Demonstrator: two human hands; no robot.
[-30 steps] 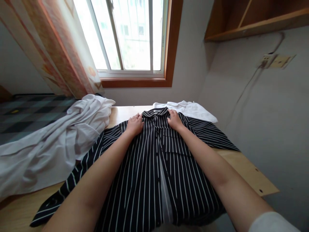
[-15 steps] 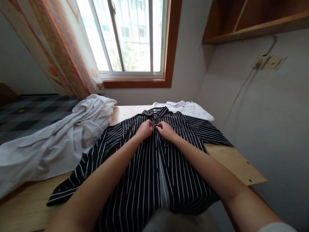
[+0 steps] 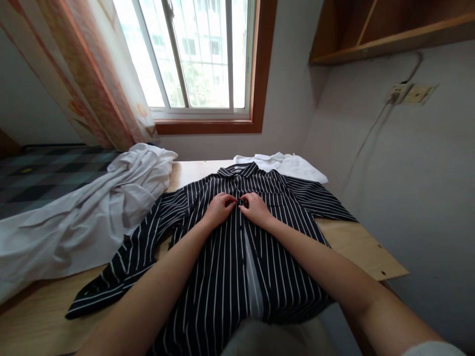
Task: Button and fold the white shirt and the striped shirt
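A black shirt with white stripes lies front up, its collar toward the window and both sleeves spread out. My left hand pinches the shirt's front edge at chest height. Close beside it, my right hand pinches the other side of the front placket, near the chest pocket. A small dark bit of the placket shows between the fingertips. Below the hands the front parts in a narrow gap down to the hem.
A crumpled white garment lies at the left, partly over a checked cloth. Another white garment is behind the right shoulder. The wooden table ends at the right near the wall.
Both hands have moved a little down the shirt front, toward me, still pinching the placket. The view has shifted slightly.
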